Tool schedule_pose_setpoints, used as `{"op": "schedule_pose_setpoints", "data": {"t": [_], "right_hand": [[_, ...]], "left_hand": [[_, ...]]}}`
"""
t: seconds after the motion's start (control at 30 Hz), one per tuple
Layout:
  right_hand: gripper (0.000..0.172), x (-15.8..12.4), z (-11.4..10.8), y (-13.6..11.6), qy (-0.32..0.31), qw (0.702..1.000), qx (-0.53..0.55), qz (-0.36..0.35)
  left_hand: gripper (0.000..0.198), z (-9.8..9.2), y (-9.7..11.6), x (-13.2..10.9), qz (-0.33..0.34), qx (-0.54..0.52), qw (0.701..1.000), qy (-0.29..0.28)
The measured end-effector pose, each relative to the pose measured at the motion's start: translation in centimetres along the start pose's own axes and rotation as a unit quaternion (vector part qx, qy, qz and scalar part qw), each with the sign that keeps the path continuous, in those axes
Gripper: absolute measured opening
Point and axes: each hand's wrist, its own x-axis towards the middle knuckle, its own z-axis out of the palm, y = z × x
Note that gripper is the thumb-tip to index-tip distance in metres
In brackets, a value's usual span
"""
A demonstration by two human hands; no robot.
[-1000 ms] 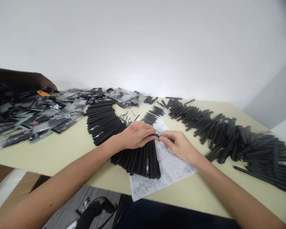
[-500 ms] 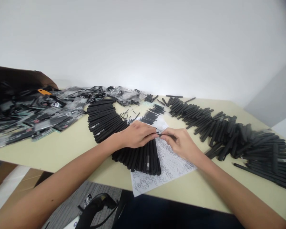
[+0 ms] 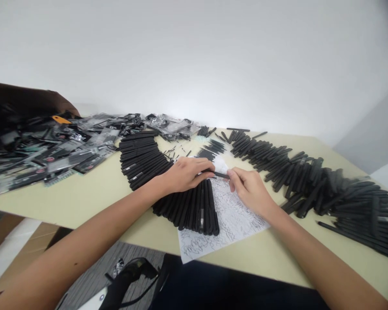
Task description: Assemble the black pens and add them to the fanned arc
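Note:
My left hand (image 3: 188, 173) lies over a curved row of black pens (image 3: 155, 172) on the table, and its fingertips pinch one end of a thin black pen part (image 3: 220, 175). My right hand (image 3: 250, 189) pinches the other end of that part, just above a white sheet covered in scribbles (image 3: 228, 219). The two hands sit a little apart, with the part stretched between them. Beyond the hands lies a small fan of thin black refills (image 3: 210, 151).
A long heap of black pens (image 3: 313, 178) runs along the right side of the beige table (image 3: 84, 196). Plastic packets (image 3: 54, 153) pile up at the left beside a brown box (image 3: 29, 101). A black strap lies on the floor below (image 3: 129, 280).
My hands have drawn a little apart, and more of the thin black part now shows between them. The view has tipped down slightly.

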Motion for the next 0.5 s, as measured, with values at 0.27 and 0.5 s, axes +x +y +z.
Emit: {"op": "schedule_pose_setpoints", "data": {"t": [0.27, 0.5], "right_hand": [[0.015, 0.17, -0.40, -0.01, 0.041, 0.997, 0.071, -0.008], [0.049, -0.04, -0.19, -0.16, -0.052, 0.995, 0.082, 0.015]], "left_hand": [[0.032, 0.32, -0.56, -0.14, 0.010, 0.032, 0.999, -0.002], [0.031, 0.28, -0.58, -0.25, 0.048, 0.034, 0.998, 0.008]]}}
